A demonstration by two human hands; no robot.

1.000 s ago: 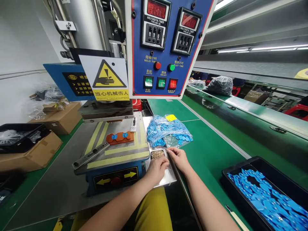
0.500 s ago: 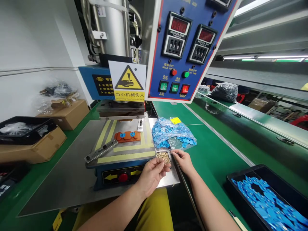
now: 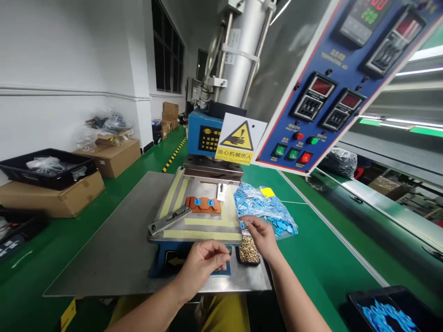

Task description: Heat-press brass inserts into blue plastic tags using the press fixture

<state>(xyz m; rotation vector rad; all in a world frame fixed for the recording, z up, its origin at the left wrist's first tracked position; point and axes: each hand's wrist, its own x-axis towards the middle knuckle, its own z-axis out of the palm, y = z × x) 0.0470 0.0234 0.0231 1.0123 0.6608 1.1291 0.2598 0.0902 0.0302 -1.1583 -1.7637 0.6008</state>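
My left hand (image 3: 204, 263) is in front of the press's base, its thumb and forefinger pinched on something too small to make out. My right hand (image 3: 261, 234) is closed in a pinch just beyond a black tray of small brass parts (image 3: 249, 251); what its fingertips hold is unclear. Behind it lies a clear bag of blue pieces (image 3: 263, 207). On the taped press plate (image 3: 204, 234), an orange-brown block (image 3: 204, 207) carries two small blue pieces (image 3: 197, 202). A metal bar (image 3: 169, 220) lies diagonally against the block's left side.
Above the plate hang the press head (image 3: 212, 171) and a warning sign (image 3: 240, 138). The control panel (image 3: 311, 110) juts out at upper right. A black bin with blue pieces (image 3: 387, 313) stands at lower right. Cardboard boxes (image 3: 117, 157) are at left.
The view has swung left. My left hand has moved left, away from the brass parts, which now show fully. My right hand has moved beyond them, near the plate's right edge.
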